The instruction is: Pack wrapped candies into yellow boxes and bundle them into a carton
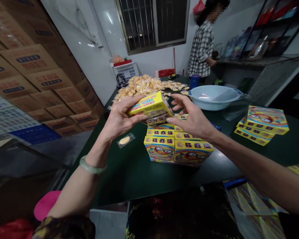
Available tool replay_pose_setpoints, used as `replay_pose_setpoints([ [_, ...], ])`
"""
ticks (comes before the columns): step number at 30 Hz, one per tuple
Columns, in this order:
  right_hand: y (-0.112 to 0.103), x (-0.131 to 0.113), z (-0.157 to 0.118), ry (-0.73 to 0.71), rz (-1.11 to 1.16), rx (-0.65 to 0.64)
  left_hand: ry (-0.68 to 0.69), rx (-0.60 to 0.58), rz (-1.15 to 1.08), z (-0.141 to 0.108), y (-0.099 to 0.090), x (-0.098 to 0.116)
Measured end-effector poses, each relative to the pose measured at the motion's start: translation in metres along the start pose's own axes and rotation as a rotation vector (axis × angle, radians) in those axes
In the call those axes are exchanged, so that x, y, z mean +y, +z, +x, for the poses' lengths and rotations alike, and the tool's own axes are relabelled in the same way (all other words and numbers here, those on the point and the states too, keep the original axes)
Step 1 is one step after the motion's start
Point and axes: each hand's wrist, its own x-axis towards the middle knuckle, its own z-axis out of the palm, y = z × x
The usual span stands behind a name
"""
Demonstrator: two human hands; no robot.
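Note:
My left hand [119,118] grips a small yellow printed box [149,107], held tilted above the dark green table [129,172]. My right hand [191,118] is beside the box's right end with fingers spread, touching or almost touching it. Just below the hands stands a stack of the same yellow boxes [178,146]. A single wrapped yellow snack packet [125,140] lies on the table by my left wrist, which wears a pale green bangle.
A heap of wrapped yellow snacks [142,84] covers the far table end. A light blue basin [215,96] stands right of it. Flat unfolded box blanks [262,124] lie at right. Cardboard cartons [35,73] line the left wall. A person in a checked shirt [201,46] stands at the back.

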Motion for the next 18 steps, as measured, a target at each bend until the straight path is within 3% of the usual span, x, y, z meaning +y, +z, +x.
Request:
replay_pose_setpoints([
  [3, -0.001, -0.001, 0.001, 0.012, 0.008, 0.005, -0.049, 0.061, -0.011, 0.0, 0.002, 0.004],
  [6, 0.001, 0.001, 0.002, 0.051, 0.022, 0.109, -0.14, 0.212, -0.091, 0.0, 0.006, 0.006],
  [9, 0.003, 0.009, 0.0, 0.141, 0.083, 0.234, -0.232, 0.383, -0.291, 0.0, 0.009, 0.001],
  [11, 0.002, 0.013, -0.002, 0.203, 0.194, 0.237, -0.32, 0.465, -0.494, 0.001, 0.01, -0.004],
  [15, 0.004, 0.003, -0.007, 0.266, 0.368, 0.119, -0.719, 0.502, -0.907, 0.001, 0.014, -0.01],
  [18, 0.008, -0.011, -0.007, 0.197, 0.302, 0.089, -0.96, 0.449, -1.142, -0.003, 0.02, -0.008],
])
